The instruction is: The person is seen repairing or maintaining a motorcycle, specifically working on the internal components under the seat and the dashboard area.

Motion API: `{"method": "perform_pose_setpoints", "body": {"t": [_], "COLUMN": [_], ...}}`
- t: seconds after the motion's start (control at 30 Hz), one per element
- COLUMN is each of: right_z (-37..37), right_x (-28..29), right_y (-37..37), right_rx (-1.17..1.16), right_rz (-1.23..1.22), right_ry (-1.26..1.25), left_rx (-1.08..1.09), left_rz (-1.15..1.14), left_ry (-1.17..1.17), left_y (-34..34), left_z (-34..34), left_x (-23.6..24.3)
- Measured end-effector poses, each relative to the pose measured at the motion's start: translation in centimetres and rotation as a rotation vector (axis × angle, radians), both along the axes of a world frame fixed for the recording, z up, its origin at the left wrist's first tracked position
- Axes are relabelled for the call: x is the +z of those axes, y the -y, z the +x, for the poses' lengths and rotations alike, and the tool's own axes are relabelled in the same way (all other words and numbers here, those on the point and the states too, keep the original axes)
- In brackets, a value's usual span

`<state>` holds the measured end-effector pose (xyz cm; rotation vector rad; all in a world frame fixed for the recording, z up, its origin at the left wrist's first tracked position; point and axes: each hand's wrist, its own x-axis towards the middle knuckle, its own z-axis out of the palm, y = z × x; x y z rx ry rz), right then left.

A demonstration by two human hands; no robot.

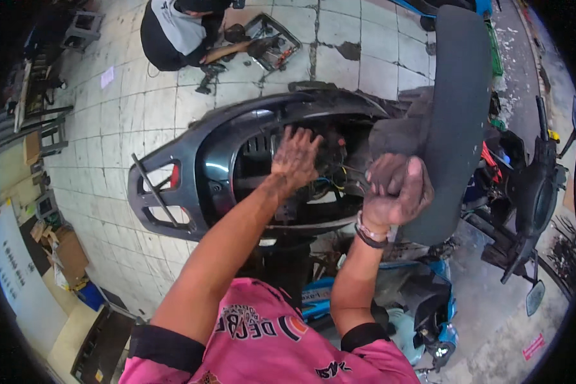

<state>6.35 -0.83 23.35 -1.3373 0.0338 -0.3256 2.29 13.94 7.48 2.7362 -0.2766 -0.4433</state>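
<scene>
The grimy left hand (294, 159) is laid flat, fingers spread, inside the opened grey plastic scooter body (192, 160). The right hand (397, 189) is fisted near coloured wires (339, 179); what it grips cannot be told. The matte seat (457, 115) is raised at right.

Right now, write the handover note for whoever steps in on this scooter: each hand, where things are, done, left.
Left hand: open, greasy, reaching into the open under-seat bay of the grey scooter, by the coloured wires.
Right hand: closed in a fist near the raised seat; whether it holds anything cannot be told.
Done: seat up, bay exposed.
Left: wiring loose, bay open.
Another person crouches over parts on the tiled floor.
</scene>
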Motion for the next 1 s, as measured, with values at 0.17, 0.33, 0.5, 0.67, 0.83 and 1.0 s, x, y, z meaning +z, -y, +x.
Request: {"method": "perform_pose_setpoints", "body": {"t": [0.17, 0.33, 0.5, 0.67, 0.83, 1.0], "right_z": [0.8, -1.4, -2.7, -2.7, -2.9, -2.8], "right_x": [1.1, 4.1, 3.0, 2.0, 2.2, 1.8], "right_y": [-0.5, 2.6, 4.2, 4.1, 4.1, 3.7], "right_rx": [0.1, -0.123, 0.016, -0.041, -0.056, -0.033], "right_rz": [0.021, -0.413, 0.118, 0.084, 0.109, 0.113], "right_ry": [0.082, 0.465, 0.125, 0.155, 0.122, 0.09], "left_rx": [-0.013, 0.012, 0.027, -0.044, -0.037, -0.053], "left_rz": [0.058, 0.067, 0.071, 0.015, 0.001, 0.049], "left_ry": [-0.031, -0.001, 0.006, -0.05, -0.082, -0.104], "left_y": [0.0, 0.1, 0.5, 0.5, 0.7, 0.5], "left_z": [1.3, 1.3, 1.4, 1.7, 1.8, 1.7], "left_x": [2.0, 2.7, 2.5, 3.2, 3.3, 3.3]}}
